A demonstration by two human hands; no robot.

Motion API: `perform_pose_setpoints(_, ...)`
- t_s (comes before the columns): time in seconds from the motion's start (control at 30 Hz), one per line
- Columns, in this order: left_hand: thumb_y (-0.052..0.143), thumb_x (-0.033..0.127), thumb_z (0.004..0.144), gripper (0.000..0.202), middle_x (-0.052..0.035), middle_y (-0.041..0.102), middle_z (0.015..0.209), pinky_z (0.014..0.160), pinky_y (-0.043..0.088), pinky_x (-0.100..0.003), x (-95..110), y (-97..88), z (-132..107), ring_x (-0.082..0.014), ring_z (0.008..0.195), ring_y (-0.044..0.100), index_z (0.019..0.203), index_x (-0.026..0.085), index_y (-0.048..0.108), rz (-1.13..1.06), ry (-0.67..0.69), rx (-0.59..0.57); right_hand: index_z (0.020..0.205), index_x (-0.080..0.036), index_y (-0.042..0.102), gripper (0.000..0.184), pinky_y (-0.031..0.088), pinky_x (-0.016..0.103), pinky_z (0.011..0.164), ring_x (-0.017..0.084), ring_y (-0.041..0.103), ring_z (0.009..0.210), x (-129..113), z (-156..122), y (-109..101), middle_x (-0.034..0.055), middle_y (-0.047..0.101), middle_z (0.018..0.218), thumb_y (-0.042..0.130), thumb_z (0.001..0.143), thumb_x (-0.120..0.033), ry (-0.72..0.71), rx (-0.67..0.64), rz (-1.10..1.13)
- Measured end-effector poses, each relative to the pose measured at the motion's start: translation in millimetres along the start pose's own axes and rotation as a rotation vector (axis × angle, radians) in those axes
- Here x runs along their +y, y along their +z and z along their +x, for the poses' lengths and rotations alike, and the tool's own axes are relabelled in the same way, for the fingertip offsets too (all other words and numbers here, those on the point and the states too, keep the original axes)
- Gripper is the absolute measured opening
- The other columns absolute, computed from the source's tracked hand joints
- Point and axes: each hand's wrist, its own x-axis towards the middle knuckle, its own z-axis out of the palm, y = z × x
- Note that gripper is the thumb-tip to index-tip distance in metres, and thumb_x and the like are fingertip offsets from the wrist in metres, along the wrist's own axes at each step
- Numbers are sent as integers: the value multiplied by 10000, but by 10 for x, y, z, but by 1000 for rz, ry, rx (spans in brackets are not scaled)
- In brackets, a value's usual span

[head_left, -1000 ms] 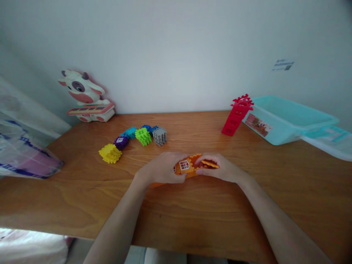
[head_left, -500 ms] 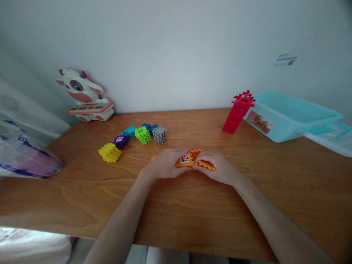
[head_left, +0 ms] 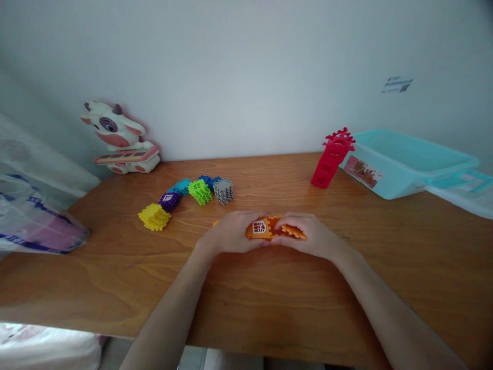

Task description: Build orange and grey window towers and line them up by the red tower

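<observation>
Both of my hands rest on the wooden table (head_left: pixel 269 298) and close around an orange block assembly (head_left: pixel 265 229) of toothed plastic pieces with a white window panel facing me. My left hand (head_left: pixel 229 234) grips its left end, fingers curled over the top. My right hand (head_left: pixel 308 235) grips its right end, where a flat orange toothed piece sticks out under my fingers. The parts under my palms are hidden.
Behind my hands lie small block cubes: yellow (head_left: pixel 154 216), purple (head_left: pixel 168 200), teal (head_left: pixel 182 186), green (head_left: pixel 200 190), grey (head_left: pixel 224 190). A red block tower (head_left: pixel 330 158) leans against a teal bin (head_left: pixel 400 162). A cow toy (head_left: pixel 117 139) stands at the wall; a plastic bag (head_left: pixel 31 221) lies left.
My hands have stayed on the orange assembly, shifting and turning it slightly between them; the flat piece at the right sits lower against it now.
</observation>
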Motion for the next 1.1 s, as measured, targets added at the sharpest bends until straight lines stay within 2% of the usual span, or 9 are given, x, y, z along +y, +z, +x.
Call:
perform_pose_setpoints(0.1, 695, 583, 788, 631, -139, 697, 1246, 987, 461, -410, -2, -6, -9, -340, 1107, 656, 1293, 209, 639, -23, -27, 8, 859, -274, 730, 222, 515, 332, 714, 198, 663, 749, 39, -25, -111, 21, 733, 834, 633, 897, -469, 57, 211, 49)
perform_pose_setpoints(0.17, 705, 588, 776, 645, -140, 699, 1245, 990, 458, -410, -1, -10, -9, -340, 1102, 658, 1293, 207, 642, -40, -36, 11, 903, -270, 727, 226, 525, 347, 758, 211, 674, 805, 111, -28, -154, 31, 740, 890, 648, 884, -481, 94, 308, 35)
perform_pose_setpoints(0.27, 697, 583, 786, 629, -130, 704, 1241, 991, 460, -404, -2, -9, -6, -334, 1094, 665, 1296, 218, 645, -45, -33, 5, 989, -281, 733, 290, 528, 391, 828, 249, 679, 905, 236, -14, -157, 45, 743, 993, 724, 809, -508, 120, 218, -55)
perform_pose_setpoints(0.4, 700, 568, 791, 607, -123, 710, 1237, 1001, 458, -400, -13, 1, -7, -340, 1106, 666, 1294, 232, 652, -34, -29, 20, 944, -293, 746, 211, 519, 378, 785, 235, 679, 847, 319, 12, -82, 38, 753, 956, 657, 871, -470, 137, 83, -89)
perform_pose_setpoints(0.67, 662, 561, 831, 609, -140, 697, 1267, 1002, 475, -405, -6, -1, -6, -336, 1132, 668, 1327, 207, 632, 44, -4, -4, 796, -274, 741, 153, 441, 310, 643, 190, 615, 640, 317, 32, -1, 20, 728, 742, 654, 861, -383, 144, 91, -96)
perform_pose_setpoints(0.8, 615, 562, 869, 594, -148, 674, 1307, 1037, 460, -408, 15, -11, -2, -328, 1174, 653, 1330, 188, 627, 53, 34, -35, 785, -266, 732, 197, 436, 317, 649, 202, 632, 674, 293, 32, -31, 26, 729, 761, 627, 885, -400, 139, 48, -108)
perform_pose_setpoints(0.93, 590, 594, 873, 626, -158, 665, 1317, 1043, 464, -415, 23, -4, 1, -329, 1185, 649, 1336, 173, 618, 65, 26, -42, 903, -268, 723, 246, 468, 328, 700, 216, 650, 764, 230, 0, -92, 24, 736, 871, 698, 828, -501, 191, 40, -4)
perform_pose_setpoints(1.0, 594, 606, 866, 654, -162, 661, 1322, 1042, 472, -422, 26, 1, 3, -325, 1182, 651, 1341, 157, 609, 87, 11, -45, 943, -257, 690, 321, 476, 332, 723, 218, 638, 798, 222, -6, -105, 23, 708, 895, 713, 798, -542, 222, 136, 63)
perform_pose_setpoints(1.1, 595, 601, 867, 664, -153, 653, 1338, 1061, 470, -421, 35, 0, 8, -307, 1206, 640, 1345, 141, 596, 127, 8, -68, 970, -239, 626, 352, 475, 353, 791, 219, 604, 864, 296, 28, -80, 39, 647, 930, 606, 856, -571, 272, 449, 130)
